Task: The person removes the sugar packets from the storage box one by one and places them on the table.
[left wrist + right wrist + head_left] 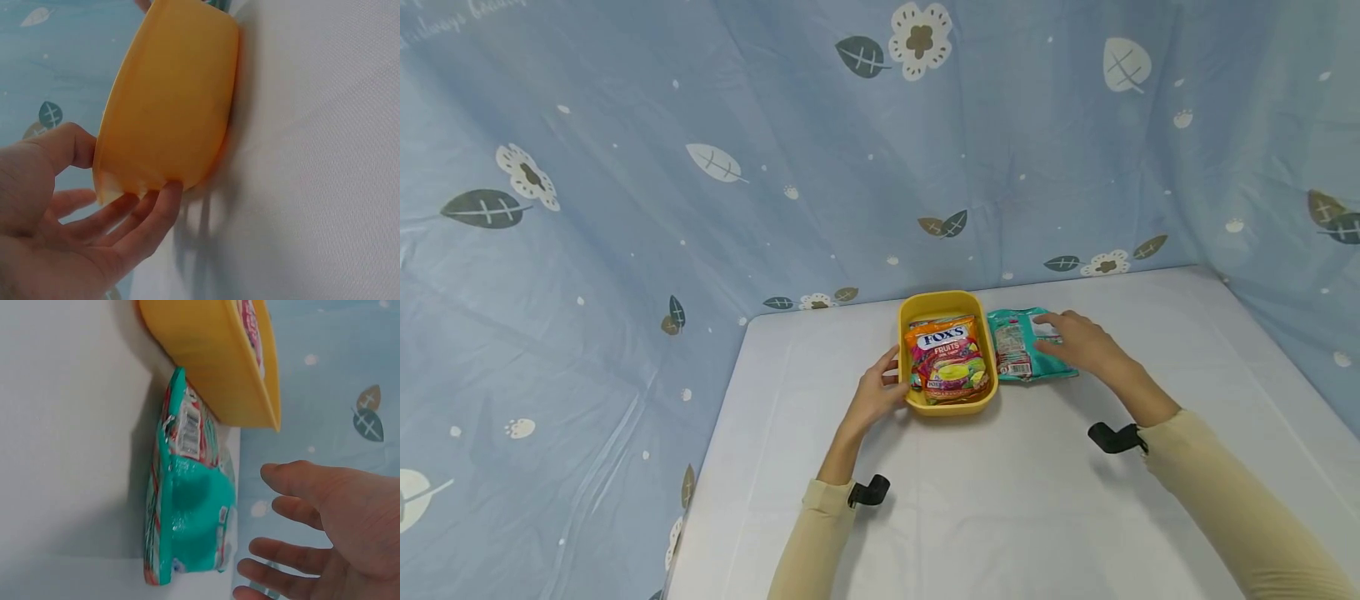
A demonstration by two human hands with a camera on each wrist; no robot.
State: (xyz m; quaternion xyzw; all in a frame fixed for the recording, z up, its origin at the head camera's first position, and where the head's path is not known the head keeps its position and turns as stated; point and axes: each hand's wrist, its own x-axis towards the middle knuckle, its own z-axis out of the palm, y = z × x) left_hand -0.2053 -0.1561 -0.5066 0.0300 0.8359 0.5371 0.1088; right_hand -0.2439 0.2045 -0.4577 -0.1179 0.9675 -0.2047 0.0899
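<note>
A yellow plastic container [949, 409] stands on the white table. In it lies a bag of Fox's fruit candy [953, 367], printed orange and pink. My left hand [876, 393] holds the container's near left corner, thumb on one side and fingers against the other, as the left wrist view shows. A teal snack packet [1018, 343] lies flat right beside the container, its printed back with a barcode facing up. My right hand [319, 537] hovers over the packet's right part with fingers spread and a gap between them and the packet.
The white-covered table [1000, 500] extends in front and to both sides. A blue curtain [850, 150] with leaves and flowers hangs along the table's back edge, close behind the container. Black straps with small black devices [869, 490] sit on both wrists.
</note>
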